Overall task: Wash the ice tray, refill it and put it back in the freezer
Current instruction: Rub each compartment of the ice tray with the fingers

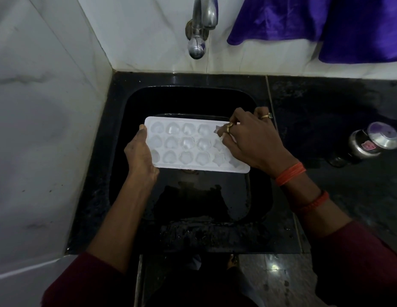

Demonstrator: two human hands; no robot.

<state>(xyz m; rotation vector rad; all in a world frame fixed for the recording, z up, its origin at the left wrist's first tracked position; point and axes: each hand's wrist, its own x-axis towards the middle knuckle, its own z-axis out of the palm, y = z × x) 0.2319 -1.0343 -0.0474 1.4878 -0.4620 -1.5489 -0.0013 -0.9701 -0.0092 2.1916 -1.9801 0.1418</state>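
A white plastic ice tray with heart, flower and star moulds is held level over the black sink. My left hand grips its left short edge, thumb on top. My right hand lies over the tray's right end, fingertips pressed into the star moulds there, and hides that end. The steel tap juts from the back wall above the sink; no water runs from it.
White marble walls close off the left and back. Black stone counter runs right of the sink, with a small steel pot and lid on it. Purple cloth hangs on the back wall at upper right.
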